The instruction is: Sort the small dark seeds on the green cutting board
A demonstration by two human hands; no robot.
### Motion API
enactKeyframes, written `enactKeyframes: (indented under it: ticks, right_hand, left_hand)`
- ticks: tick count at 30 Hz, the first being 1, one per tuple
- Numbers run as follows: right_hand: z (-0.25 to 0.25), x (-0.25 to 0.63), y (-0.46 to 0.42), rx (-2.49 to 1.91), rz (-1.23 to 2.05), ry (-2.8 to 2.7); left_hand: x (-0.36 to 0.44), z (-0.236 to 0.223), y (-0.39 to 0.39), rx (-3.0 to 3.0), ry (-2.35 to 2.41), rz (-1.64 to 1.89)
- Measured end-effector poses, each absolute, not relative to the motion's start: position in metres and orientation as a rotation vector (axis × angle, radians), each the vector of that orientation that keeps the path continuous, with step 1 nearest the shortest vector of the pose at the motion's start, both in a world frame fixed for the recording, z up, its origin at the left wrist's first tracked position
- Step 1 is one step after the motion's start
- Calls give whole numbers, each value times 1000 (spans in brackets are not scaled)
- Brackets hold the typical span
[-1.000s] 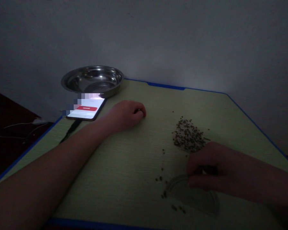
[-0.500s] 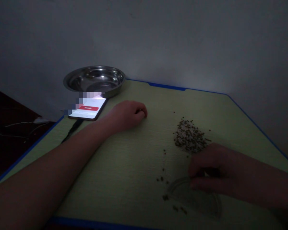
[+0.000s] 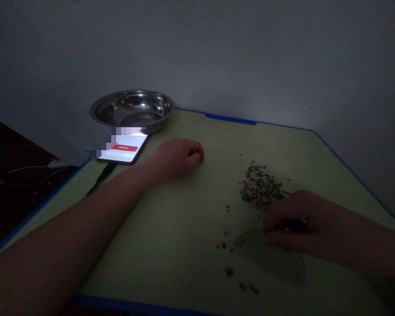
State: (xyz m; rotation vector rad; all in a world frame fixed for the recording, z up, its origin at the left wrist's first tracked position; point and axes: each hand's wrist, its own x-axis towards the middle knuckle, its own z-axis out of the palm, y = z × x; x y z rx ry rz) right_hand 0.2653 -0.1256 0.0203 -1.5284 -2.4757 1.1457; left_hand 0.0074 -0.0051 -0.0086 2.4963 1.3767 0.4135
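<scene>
A clear, half-round protractor [image 3: 270, 259] is tilted over the near right of the table, its curved edge pinched in my right hand [image 3: 292, 219]. The thumb and index finger meet at that edge. Just beyond the hand lies a pile [image 3: 261, 186] of pale grains mixed with small dark, bean-like pieces. Several loose dark pieces [image 3: 228, 271] are scattered left of the protractor. My left hand [image 3: 181, 158] rests on the table, loosely closed, with a small gap between thumb and index finger and nothing visible in it. The inside of its palm is hidden.
A shiny metal basin [image 3: 131, 109] stands at the far left by the wall. A lit phone [image 3: 121, 151] lies against it, with a dark cable [image 3: 100, 177] running under my left forearm. The pale green table [image 3: 171, 245] has a blue rim. Light is dim.
My right hand and the protractor have risen slightly, away from the table's front edge. My left hand stays in place. The view has shifted a little.
</scene>
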Motion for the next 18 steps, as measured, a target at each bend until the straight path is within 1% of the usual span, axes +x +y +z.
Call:
enactKeyframes:
  ticks: [18]
  right_hand:
    - [21,264,-126,-1509,1110,-2538]
  left_hand:
    - [8,-8,-5,2499,1375,414]
